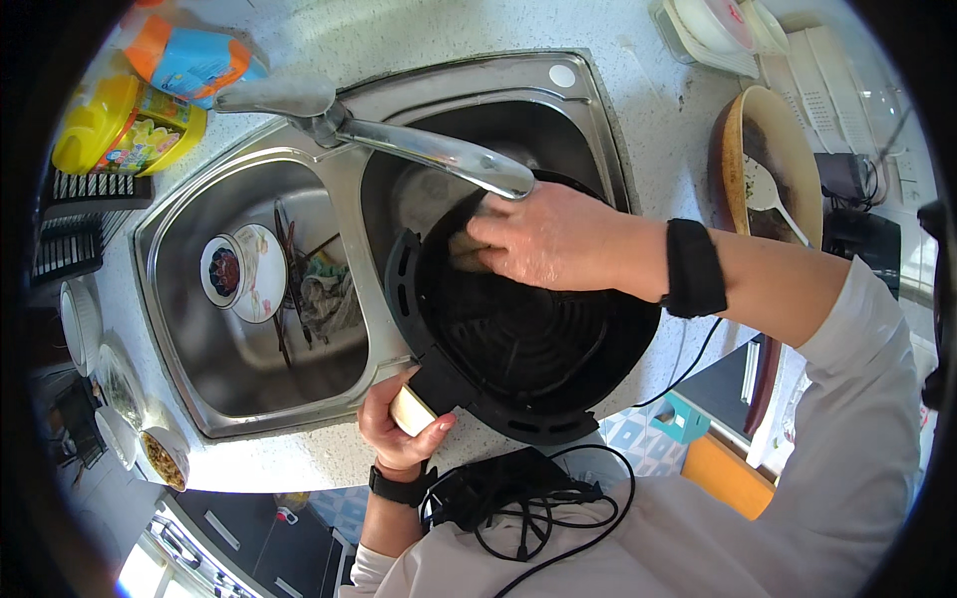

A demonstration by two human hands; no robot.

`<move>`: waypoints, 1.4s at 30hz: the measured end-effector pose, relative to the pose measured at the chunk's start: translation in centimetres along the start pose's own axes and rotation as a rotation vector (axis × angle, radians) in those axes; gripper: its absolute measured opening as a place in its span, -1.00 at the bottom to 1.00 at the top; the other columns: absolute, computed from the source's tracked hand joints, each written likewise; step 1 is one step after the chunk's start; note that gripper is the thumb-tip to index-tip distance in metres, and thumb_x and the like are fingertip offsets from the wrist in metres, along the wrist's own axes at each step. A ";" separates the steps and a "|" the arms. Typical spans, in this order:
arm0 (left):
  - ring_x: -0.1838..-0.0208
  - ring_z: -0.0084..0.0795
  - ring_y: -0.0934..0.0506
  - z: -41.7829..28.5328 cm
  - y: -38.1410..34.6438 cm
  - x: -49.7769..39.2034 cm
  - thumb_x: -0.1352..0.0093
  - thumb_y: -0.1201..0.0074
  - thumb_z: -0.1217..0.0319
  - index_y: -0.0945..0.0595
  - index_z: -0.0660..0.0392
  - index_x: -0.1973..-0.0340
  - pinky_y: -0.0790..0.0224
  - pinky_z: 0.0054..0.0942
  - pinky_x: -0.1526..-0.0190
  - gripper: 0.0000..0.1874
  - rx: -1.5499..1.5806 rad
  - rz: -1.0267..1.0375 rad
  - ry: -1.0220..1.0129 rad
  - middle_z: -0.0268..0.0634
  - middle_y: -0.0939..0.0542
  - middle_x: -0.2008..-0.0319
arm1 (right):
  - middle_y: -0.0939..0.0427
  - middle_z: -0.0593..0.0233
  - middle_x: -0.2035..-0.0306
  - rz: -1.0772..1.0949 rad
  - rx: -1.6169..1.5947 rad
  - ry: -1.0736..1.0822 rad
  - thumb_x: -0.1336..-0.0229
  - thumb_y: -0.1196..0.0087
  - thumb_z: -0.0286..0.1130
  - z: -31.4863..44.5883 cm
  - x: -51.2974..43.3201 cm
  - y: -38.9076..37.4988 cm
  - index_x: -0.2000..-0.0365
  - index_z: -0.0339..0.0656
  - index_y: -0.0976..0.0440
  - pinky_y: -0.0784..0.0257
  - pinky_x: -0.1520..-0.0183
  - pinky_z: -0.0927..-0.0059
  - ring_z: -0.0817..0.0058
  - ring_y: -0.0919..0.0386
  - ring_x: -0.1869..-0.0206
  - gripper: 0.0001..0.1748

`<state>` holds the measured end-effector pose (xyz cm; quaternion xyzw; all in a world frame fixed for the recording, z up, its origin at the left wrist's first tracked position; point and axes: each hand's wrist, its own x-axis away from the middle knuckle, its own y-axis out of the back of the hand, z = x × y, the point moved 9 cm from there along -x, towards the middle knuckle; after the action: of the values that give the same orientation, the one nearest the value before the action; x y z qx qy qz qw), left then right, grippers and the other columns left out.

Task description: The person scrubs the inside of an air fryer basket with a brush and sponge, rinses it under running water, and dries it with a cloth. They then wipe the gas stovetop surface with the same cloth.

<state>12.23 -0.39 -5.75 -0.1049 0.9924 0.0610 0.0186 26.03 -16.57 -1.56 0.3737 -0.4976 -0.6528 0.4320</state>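
A black air fryer basket (523, 344) is tilted over the right sink basin and the counter edge. My left hand (404, 422) is closed around its cream and black handle (413, 410), near the front rim of the sink. Inside the basket, at its upper left wall, my right hand (534, 235) presses a yellowish sponge or scrubber (467, 250), partly hidden under the fingers. The skin of this hand looks wet. Just above the fingers reaches the spout of a metal faucet (441, 153); whether water runs cannot be told.
The left basin (247, 374) holds a bowl (223, 270), a plate, chopsticks and a grey cloth (327, 299). Cleaning bottles (191, 63) and a yellow tub (131, 127) stand at the upper left. Dishes line the left counter edge. A pan (729, 164) with a white spatula is at the right.
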 end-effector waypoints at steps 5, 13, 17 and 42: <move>0.38 -0.39 -0.59 -0.9 0.0 -0.1 0.03 -0.41 0.00 -0.53 0.31 0.23 -0.43 -0.50 0.30 -0.31 -0.162 -0.013 -0.111 -0.14 -0.62 0.40 | -0.54 0.26 0.49 0.419 0.138 -0.228 0.17 -0.06 -0.42 -1.2 3.6 -3.6 0.60 -0.11 -0.60 -0.43 0.34 0.34 0.27 -0.51 0.31 -0.89; 0.38 -0.39 -0.58 -0.2 -0.2 -0.7 0.04 -0.41 -0.01 -0.53 0.31 0.23 -0.43 -0.50 0.29 -0.30 -0.098 -0.003 -0.041 -0.14 -0.61 0.41 | -0.54 0.02 0.56 0.569 -0.641 -0.053 0.23 -0.03 -0.48 7.5 0.4 -3.7 0.62 -0.29 -0.51 -0.46 0.31 0.13 0.10 -0.56 0.37 -0.90; 0.34 -0.42 -0.58 0.5 0.0 -0.9 0.06 -0.44 0.04 -0.52 0.33 0.23 -0.43 -0.50 0.26 -0.30 -0.010 0.032 0.037 -0.13 -0.61 0.40 | -0.45 0.23 0.49 0.009 -0.186 -0.005 0.16 -0.05 -0.39 2.4 -3.5 -0.9 0.63 -0.20 -0.45 -0.48 0.40 0.32 0.25 -0.49 0.35 -0.90; 0.33 -0.40 -0.58 0.9 0.1 -0.9 0.07 -0.44 0.04 -0.53 0.34 0.21 -0.42 -0.51 0.24 -0.29 0.029 0.013 0.018 -0.16 -0.61 0.38 | -0.52 0.37 0.29 0.692 0.171 -0.269 0.25 -0.14 -0.40 0.7 6.5 -2.3 0.55 -0.12 -0.59 -0.38 0.14 0.38 0.34 -0.38 0.11 -0.88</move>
<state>13.11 0.05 -6.61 -0.0986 0.9940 0.0459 0.0107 22.67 -22.07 -4.00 0.1292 -0.6994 -0.4674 0.5250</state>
